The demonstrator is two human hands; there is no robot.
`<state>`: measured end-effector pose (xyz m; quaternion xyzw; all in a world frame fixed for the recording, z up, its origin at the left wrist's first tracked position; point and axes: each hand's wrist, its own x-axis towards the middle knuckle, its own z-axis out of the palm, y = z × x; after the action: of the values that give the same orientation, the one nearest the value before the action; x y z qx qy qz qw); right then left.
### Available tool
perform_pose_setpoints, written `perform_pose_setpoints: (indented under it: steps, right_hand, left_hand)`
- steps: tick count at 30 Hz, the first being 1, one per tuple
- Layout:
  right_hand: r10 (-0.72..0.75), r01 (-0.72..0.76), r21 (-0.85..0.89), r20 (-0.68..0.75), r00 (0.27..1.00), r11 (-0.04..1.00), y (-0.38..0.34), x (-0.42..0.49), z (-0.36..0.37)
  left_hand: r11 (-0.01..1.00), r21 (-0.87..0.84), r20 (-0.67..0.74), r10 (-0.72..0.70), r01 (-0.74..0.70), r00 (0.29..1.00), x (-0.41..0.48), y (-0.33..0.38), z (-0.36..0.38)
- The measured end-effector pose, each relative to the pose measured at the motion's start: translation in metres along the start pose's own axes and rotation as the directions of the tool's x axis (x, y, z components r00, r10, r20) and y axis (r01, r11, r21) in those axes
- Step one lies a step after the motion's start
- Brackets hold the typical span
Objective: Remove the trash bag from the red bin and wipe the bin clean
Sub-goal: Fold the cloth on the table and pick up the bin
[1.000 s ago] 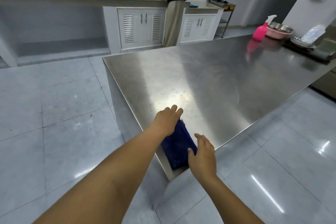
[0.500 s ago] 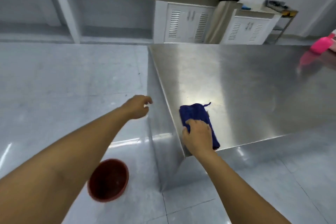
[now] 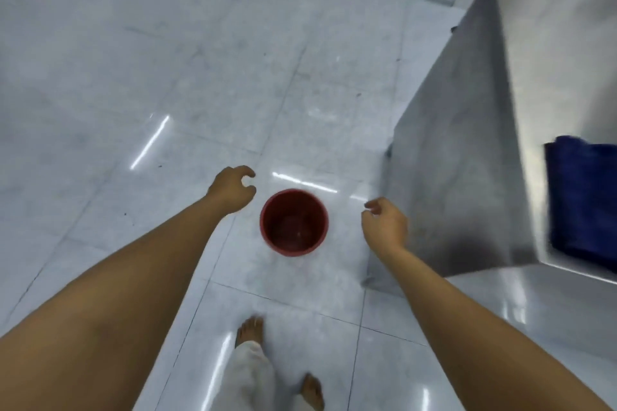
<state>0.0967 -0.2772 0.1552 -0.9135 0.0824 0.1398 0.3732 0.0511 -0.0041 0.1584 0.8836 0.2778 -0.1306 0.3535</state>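
Note:
The red bin (image 3: 294, 222) stands upright on the floor below me, with no bag visible inside it. My left hand (image 3: 232, 190) hovers just left of its rim, fingers loosely curled, holding nothing. My right hand (image 3: 384, 222) hovers to the right of the bin, fingers also loosely curled and empty. Neither hand touches the bin. A dark blue cloth (image 3: 582, 207) lies on the corner of the steel table at the right edge of the view.
The steel table (image 3: 467, 150) rises close to the right of the bin, its side panel near my right hand. Glossy white floor tiles (image 3: 167, 93) spread to the left and ahead. My bare feet (image 3: 248, 332) stand just behind the bin.
My right hand has left the blue cloth on the table. The view has swung down to the floor, and both hands have come down to either side of the red bin.

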Motion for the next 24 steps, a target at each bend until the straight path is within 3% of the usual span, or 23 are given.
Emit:
perform_pose_setpoints:
  steps: [4, 8, 13, 15, 19, 24]
  right_hand:
    - [0.13, -0.131, 0.028, 0.043, 0.991, 0.991, 0.043, 0.047, 0.092]
    - [0.296, -0.295, 0.072, -0.002, 0.955, 0.953, 0.098, 0.096, 0.188]
    - [0.428, -0.428, 0.017, -0.007, 0.904, 0.904, 0.167, 0.139, 0.277]
    - [0.482, -0.482, 0.043, 0.017, 0.876, 0.875, 0.186, 0.15, 0.297]
    - [0.477, -0.475, 0.268, 0.062, 0.877, 0.839, 0.206, 0.164, 0.317]
    - [0.466, -0.477, 0.311, 0.111, 0.878, 0.822, 0.189, 0.147, 0.292]
  left_hand:
    - [0.996, -0.044, 0.024, -0.078, 0.079, 0.997, 0.049, -0.062, 0.069]
    - [0.985, -0.062, 0.053, -0.158, 0.161, 0.986, 0.11, -0.114, 0.154]
    - [0.956, -0.092, 0.025, -0.278, 0.279, 0.96, 0.173, -0.167, 0.239]
    - [0.934, -0.145, 0.064, -0.319, 0.325, 0.946, 0.188, -0.181, 0.261]
    - [0.855, -0.345, 0.119, -0.369, 0.387, 0.922, 0.204, -0.195, 0.285]
    - [0.84, -0.366, 0.119, -0.385, 0.401, 0.915, 0.188, -0.186, 0.265]
